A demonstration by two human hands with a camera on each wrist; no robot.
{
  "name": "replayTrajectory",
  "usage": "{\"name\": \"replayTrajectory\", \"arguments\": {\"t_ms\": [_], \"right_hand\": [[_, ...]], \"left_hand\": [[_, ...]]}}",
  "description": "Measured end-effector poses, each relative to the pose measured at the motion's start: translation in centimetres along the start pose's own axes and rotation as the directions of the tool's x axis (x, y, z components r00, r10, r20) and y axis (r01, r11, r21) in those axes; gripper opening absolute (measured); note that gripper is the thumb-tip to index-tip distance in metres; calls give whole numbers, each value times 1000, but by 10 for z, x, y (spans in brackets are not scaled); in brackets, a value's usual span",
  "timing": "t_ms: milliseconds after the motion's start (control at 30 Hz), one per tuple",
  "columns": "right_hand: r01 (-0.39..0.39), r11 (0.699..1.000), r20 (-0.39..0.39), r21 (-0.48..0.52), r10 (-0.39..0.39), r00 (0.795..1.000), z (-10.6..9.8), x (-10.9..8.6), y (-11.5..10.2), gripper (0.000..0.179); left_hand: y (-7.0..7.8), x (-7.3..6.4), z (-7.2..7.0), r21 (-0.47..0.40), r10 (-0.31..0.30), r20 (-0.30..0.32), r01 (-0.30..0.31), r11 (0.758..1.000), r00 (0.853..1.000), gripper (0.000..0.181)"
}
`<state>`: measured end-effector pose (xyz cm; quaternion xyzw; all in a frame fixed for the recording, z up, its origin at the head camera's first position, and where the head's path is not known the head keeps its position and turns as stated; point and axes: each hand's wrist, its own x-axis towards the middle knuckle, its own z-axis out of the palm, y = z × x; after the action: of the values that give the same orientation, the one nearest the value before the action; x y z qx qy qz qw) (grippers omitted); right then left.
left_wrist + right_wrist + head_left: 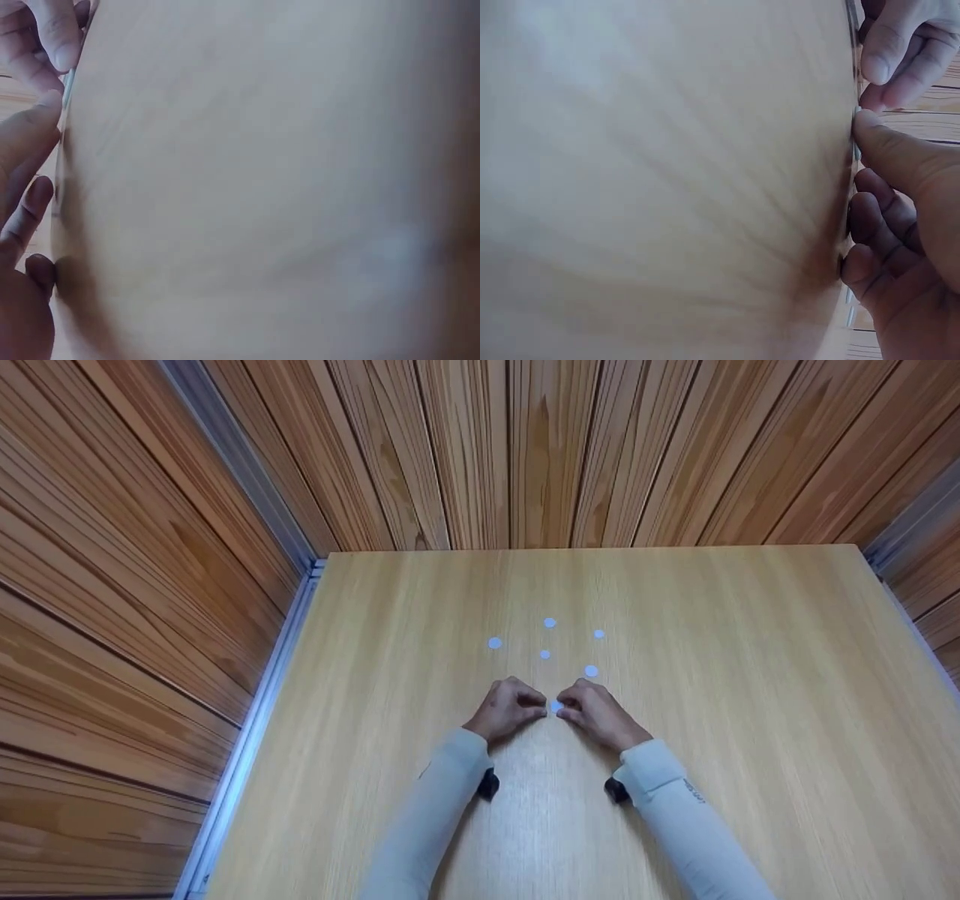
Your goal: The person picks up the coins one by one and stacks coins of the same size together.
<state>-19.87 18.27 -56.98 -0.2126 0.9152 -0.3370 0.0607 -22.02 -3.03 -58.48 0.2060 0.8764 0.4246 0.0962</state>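
A small pale blue round disc (555, 706) lies between my two hands, low over the table. My right hand (600, 715) pinches it from the right with thumb and bent index finger, which cover part of it. From the left, my left hand (510, 709) pinches its edge, thumb against curled fingers. In the left wrist view the disc (68, 88) appears edge-on as a thin pale strip between the two thumbs. The right wrist view shows the right thumb (877, 131) close over the tabletop, with the left fingers just beyond it.
Several similar discs lie beyond the hands: one (591, 670) close by the right knuckles, another (495, 643) farther left, one (550, 622) farthest back. The wood-grain table (750, 697) ends at a plank wall (540, 457) behind and a metal rail (251, 705) on the left.
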Motion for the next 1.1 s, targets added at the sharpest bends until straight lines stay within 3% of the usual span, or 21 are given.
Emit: {"name": "replayTrajectory", "arguments": {"t_ms": [600, 900, 1100], "right_hand": [[-2, 1000, 13, 7, 2, 1000, 14, 3, -13, 16], [72, 997, 27, -2, -72, 997, 17, 3, -20, 15], [74, 997, 42, 11, -75, 996, 21, 1, -23, 13]], "left_hand": [[-4, -7, -3, -17, 16, -4, -16, 1000, 1000, 14], [-8, -14, -11, -45, 2, 13, -1, 999, 1000, 11], [-11, -17, -14, -58, -20, 26, 21, 998, 999, 10]]}}
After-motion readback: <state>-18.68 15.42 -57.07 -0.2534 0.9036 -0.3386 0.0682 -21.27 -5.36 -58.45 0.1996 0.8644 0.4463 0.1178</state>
